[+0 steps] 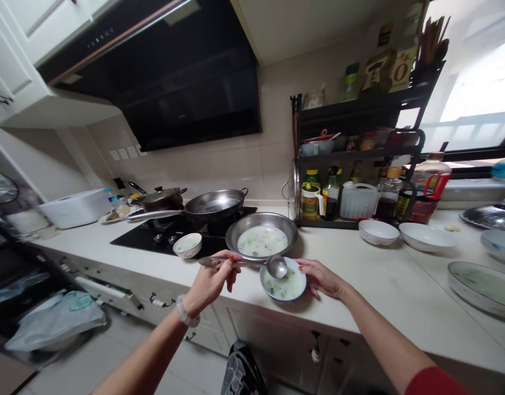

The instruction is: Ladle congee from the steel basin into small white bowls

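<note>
My left hand is closed around the handle of a metal ladle. The ladle's bowl hangs over a small bowl of pale soup with green bits. With my right hand I grip that bowl by its right rim, at the counter's front edge. Just behind it stands a wide metal basin holding more of the same whitish soup. A small filled bowl sits to the left, by the stove's front edge.
A wok and a lidded pot stand on the black stove. Bottles and jars fill a black rack. White bowls and a large oval soup dish are on the right. A range hood hangs above.
</note>
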Motion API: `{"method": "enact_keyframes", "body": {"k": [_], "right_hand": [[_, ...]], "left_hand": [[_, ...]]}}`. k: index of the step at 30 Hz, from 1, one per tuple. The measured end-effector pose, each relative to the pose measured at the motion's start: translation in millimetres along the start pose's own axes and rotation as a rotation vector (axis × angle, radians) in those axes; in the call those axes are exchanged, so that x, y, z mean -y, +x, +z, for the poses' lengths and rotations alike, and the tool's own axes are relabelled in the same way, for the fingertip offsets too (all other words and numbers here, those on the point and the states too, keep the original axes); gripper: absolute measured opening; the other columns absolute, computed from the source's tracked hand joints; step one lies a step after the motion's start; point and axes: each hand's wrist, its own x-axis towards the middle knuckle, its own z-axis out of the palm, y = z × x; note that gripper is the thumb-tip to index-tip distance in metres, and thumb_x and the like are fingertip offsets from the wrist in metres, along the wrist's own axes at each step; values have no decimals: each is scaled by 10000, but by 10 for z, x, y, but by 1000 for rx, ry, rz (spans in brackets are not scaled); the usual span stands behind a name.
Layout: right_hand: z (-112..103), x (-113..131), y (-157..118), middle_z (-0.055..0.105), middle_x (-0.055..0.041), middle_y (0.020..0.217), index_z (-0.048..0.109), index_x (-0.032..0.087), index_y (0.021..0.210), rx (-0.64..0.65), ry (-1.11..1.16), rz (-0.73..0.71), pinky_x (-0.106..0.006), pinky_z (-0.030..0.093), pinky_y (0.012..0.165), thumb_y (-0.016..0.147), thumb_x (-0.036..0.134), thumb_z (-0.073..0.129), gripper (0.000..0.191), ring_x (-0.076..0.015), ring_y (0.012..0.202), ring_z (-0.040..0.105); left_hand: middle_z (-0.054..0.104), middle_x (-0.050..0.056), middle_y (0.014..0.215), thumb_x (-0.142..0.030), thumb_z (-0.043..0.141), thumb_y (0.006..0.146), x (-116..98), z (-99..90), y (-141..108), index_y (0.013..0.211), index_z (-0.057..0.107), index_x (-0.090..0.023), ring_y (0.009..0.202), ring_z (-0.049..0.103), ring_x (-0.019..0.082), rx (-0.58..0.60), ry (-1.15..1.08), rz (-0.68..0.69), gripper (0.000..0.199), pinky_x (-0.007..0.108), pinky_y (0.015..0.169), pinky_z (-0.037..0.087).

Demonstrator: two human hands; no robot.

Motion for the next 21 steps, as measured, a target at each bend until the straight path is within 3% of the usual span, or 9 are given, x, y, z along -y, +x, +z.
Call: {"method": "enact_keyframes", "body": {"k": [6,10,14,21], "right_hand": [[-2,11,3,681,-32,683,513,120,1291,-12,-5,5,-153,428,282,786,370,594,570,-113,383,604],[-6,1,7,682,-38,675,500,116,1300,-3,7,12,-150,424,282,787,374,596,583,-118,388,607],[-13,-13,10,687,-49,677,465,113,1327,4,18,19,-148,426,287,800,366,593,598,-127,413,621],[-24,-33,19,687,-50,703,465,105,1325,-3,30,6,-151,432,285,807,362,599,594,-117,400,614]], "left_hand": [[631,45,565,-308,626,674,41,-67,138,864,623,-87,506,542,106,-205,-322,-180,291,174,406,379],[653,63,592,-236,626,634,75,-175,306,860,629,-71,524,553,94,-323,-406,-165,280,165,437,391],[629,33,557,-223,587,634,200,-218,513,812,619,-89,493,547,98,-390,-308,-106,224,180,426,409],[580,-23,488,-201,501,680,485,-159,705,785,622,-135,417,553,120,-308,135,10,173,201,385,421]]}}
